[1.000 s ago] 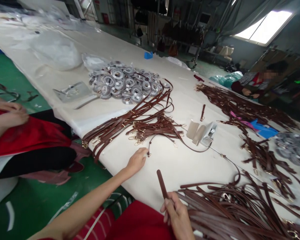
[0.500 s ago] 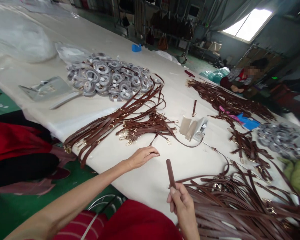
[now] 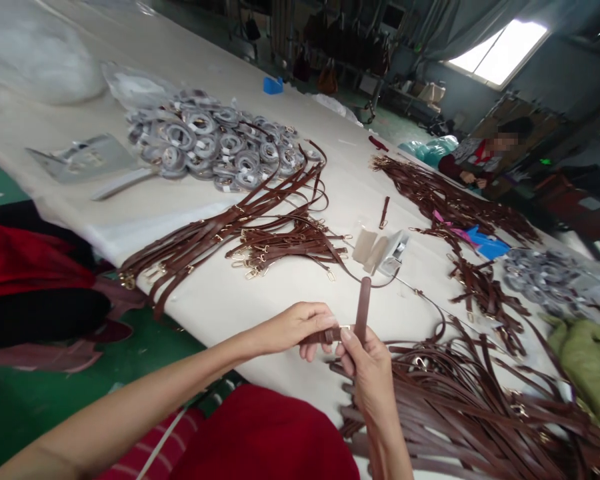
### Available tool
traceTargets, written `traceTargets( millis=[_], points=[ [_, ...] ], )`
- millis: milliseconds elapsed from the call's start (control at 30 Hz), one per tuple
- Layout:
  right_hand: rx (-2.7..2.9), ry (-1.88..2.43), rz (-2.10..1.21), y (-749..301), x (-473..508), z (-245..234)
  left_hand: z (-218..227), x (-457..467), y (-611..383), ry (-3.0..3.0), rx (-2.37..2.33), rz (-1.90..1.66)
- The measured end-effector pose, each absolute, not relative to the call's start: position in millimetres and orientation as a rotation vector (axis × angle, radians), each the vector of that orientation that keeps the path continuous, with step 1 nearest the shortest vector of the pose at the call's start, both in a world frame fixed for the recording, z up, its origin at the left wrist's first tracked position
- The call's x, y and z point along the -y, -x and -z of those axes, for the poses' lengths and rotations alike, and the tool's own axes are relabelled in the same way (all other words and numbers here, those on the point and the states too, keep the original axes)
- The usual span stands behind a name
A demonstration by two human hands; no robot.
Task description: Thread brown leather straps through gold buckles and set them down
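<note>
Meeting hands [image 3: 330, 340] pinching strap [image 3: 363, 308]

table: long, cream-covered worktable [image 3: 330, 200], runs diagonally from near left toward the far right
floor: green [image 3: 40, 407], glossy, visible under the table's near edge
window: bright slanted window [image 3: 497, 43] top right, daylight coming in, rest of the room dim
curtain: grey curtain [image 3: 445, 27] hanging just left of the window
far end: dark racks [image 3: 340, 47] with bags hung on them
walls: grey, in shadow
</note>
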State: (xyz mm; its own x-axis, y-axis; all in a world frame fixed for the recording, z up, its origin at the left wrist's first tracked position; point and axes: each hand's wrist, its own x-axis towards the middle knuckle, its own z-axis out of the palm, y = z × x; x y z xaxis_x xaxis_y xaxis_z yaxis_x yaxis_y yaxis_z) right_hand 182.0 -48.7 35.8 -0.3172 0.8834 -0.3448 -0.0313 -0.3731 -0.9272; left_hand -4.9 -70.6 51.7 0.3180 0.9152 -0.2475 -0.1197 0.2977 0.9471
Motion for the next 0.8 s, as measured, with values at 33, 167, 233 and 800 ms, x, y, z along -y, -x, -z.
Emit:
traceTargets(
  millis=[33,167,233,800],
  points=[
    [1.142,1.246,-1.764,-186,46,-33,-51,72,12,-1.04,-0.979,-0.815],
    [1.038,1.263,-1.762,-202,35,-24,-42,82,43,-0.984,-0.963,-0.673],
    [1.004,1.291,-1.764,-211,29,-23,-34,93,56,-0.906,-0.959,-0.636],
    [0.87,1.531,-1.684,-234,13,-22,-24,173,125,-0.734,-1.178,-0.718]
  ],
)
